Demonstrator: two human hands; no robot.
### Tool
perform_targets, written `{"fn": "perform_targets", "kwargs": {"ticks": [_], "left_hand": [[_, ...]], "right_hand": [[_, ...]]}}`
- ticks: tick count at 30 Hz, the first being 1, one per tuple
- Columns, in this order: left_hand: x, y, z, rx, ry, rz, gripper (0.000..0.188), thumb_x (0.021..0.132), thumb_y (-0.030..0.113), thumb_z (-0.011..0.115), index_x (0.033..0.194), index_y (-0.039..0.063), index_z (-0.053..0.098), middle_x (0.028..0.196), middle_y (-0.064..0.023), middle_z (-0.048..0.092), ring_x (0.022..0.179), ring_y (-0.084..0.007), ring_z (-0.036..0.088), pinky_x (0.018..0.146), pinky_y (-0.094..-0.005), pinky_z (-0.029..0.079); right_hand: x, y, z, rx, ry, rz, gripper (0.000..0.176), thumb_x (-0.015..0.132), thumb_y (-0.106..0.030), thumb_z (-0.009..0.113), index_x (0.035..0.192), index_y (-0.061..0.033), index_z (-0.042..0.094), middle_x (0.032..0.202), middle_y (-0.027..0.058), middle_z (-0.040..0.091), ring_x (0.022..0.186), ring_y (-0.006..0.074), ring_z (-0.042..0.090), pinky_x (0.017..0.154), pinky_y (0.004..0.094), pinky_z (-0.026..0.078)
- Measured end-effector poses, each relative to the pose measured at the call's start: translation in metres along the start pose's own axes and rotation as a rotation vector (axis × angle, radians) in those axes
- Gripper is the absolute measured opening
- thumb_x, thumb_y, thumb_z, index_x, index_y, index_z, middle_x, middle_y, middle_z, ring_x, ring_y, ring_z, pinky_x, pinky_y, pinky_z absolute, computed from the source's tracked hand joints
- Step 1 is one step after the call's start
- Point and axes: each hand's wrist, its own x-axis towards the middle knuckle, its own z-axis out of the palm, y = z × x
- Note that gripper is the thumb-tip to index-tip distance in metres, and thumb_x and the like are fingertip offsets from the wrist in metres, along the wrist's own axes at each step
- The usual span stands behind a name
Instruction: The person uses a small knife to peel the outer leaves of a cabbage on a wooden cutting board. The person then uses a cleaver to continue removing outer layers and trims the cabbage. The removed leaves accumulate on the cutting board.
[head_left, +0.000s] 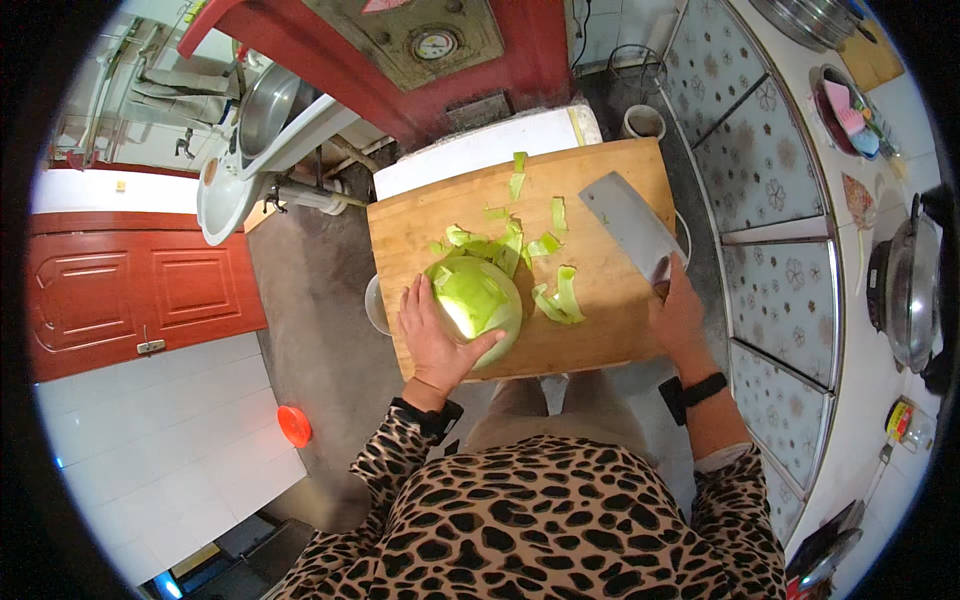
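A large round pale-green vegetable, perhaps a melon or gourd (480, 296), partly peeled, rests near the front left of a wooden cutting board (607, 330). My left hand (442, 341) lies on its near left side, thumb spread across the front. Behind and beside it are strips of green peel (510, 244), with further strips (562, 296) to its right. In my right hand (675, 307) is the handle of a cleaver (630, 225), its broad blade slanting up and left over the board's right part. The fingers under the handle are partly hidden.
Beyond the board stands a red stove-like unit with a gauge (435, 45). A white basin (225, 199) is at the left, and cabinets with patterned doors (780, 277) line the right. A bowl (377, 304) shows under the board's left edge; a red plastic basin (294, 426) is on the floor.
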Motion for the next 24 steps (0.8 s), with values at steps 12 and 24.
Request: {"fn": "perform_targets", "kwargs": {"ticks": [12, 24], "left_hand": [[-0.001, -0.015, 0.013, -0.044, -0.036, 0.054, 0.108, 0.061, 0.051, 0.086, 0.145, 0.000, 0.040, 0.145, -0.0267, 0.041, 0.136, -0.0470, 0.037, 0.113, -0.0560, 0.032], [0.009, -0.008, 0.004, -0.193, -0.099, 0.087, 0.089, 0.063, 0.046, 0.086, 0.130, -0.001, 0.053, 0.129, -0.0276, 0.051, 0.122, -0.0493, 0.046, 0.106, -0.0586, 0.035]], "right_hand": [[-0.077, -0.124, 0.029, 0.176, -0.335, -0.328, 0.070, 0.088, -0.018, 0.068, 0.151, -0.0044, 0.042, 0.104, 0.0219, 0.065, 0.094, 0.0400, 0.065, 0.079, 0.0469, 0.055], [-0.071, -0.137, 0.054, 0.113, -0.365, -0.280, 0.081, 0.087, -0.025, 0.073, 0.155, -0.0041, 0.033, 0.101, 0.0234, 0.063, 0.085, 0.0419, 0.068, 0.070, 0.0506, 0.057]]}}
